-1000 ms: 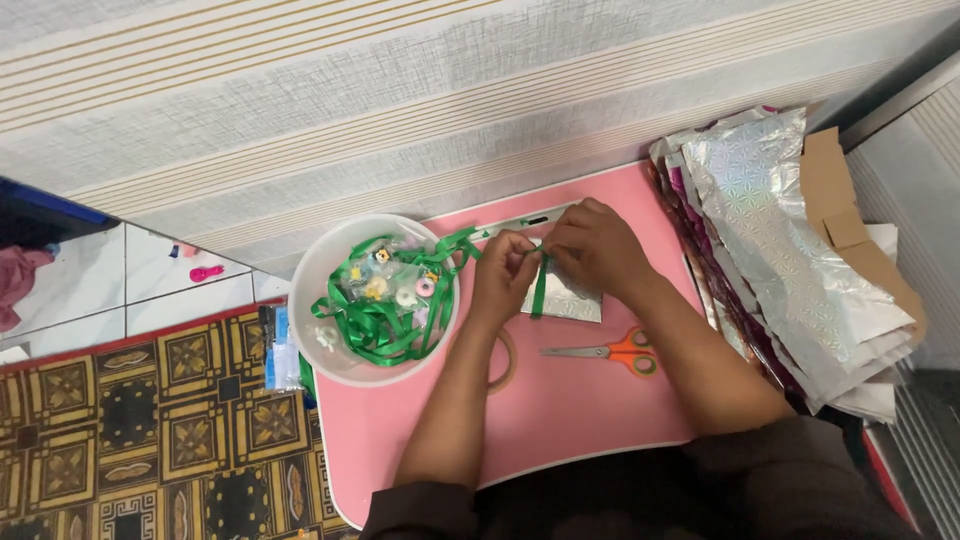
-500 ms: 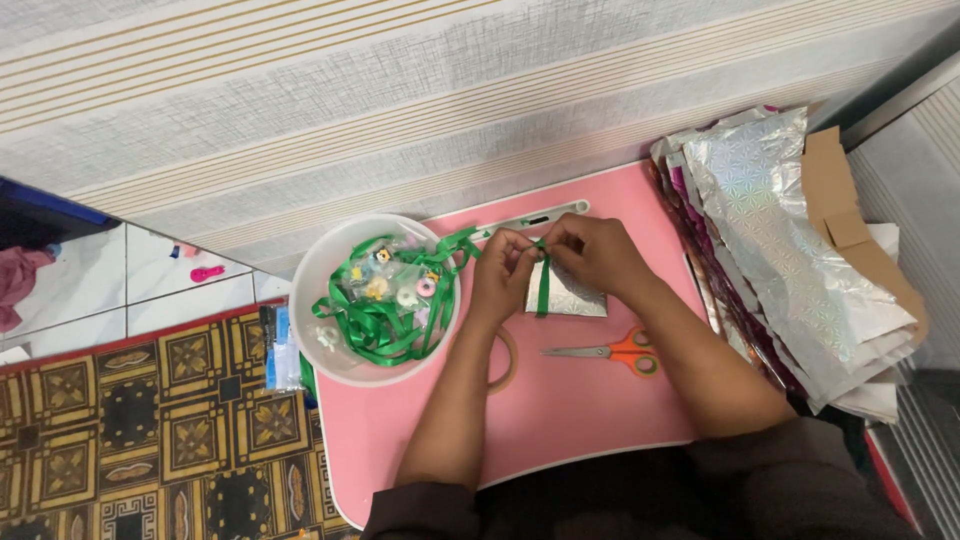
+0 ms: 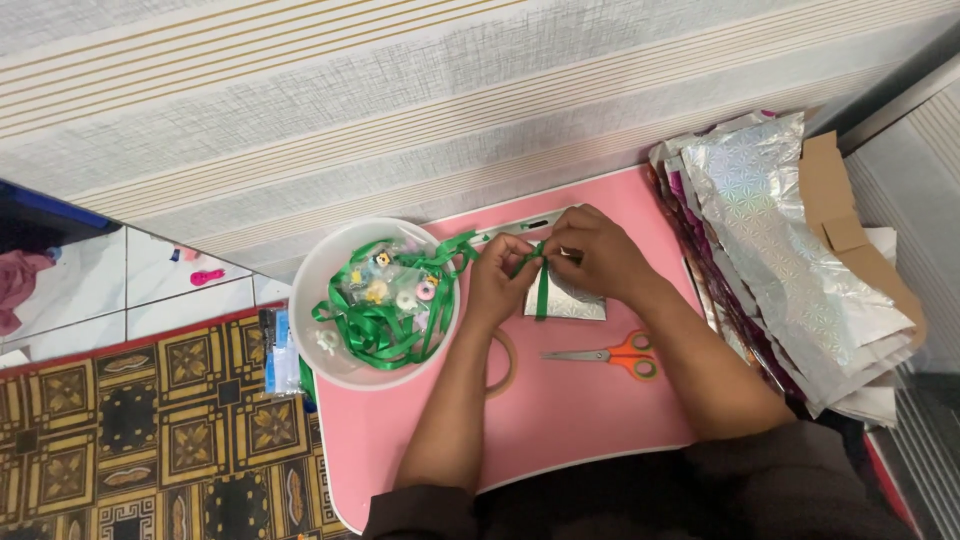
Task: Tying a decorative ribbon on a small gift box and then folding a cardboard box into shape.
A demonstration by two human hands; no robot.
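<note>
Striped wall panelling [image 3: 400,110] fills the upper view; below it a pink table [image 3: 560,420] stands over a patterned brown-and-yellow floor mat [image 3: 130,430].

Foil sheets [image 3: 790,250]: a thick silver, holographic stack with cardboard pieces on top, lying off the table's right edge. Untouched at this moment.

White bowl [image 3: 320,270]: at the table's left end, loaded with a tangle of green ribbon [image 3: 385,325] and several small wrapped trinkets. One strand runs out of the bowl toward the hands.

Silver packet [image 3: 570,300]: small, flat, foil-wrapped, lying on the table under the hands at the far middle. A ribbon strand crosses it top to bottom, the free tail hanging off its near edge.

Left hand [image 3: 500,285]: fingertips pinched together on the ribbon above the packet's left side. Right hand [image 3: 595,255]: fingers closed on the same ribbon just beside the left, over the packet's top edge. The two hands almost touch.

Scissors [image 3: 610,355], orange-handled, lie closed on the table near the packet, not held. Tape roll [image 3: 500,360] sits partly under the left wrist.

Judgement on progress: packet appears already wrapped; ribbon is around it but no finished knot or bow is visible, and the ribbon looks uncut from the bowl's supply. Tying and trimming appear to remain.
</note>
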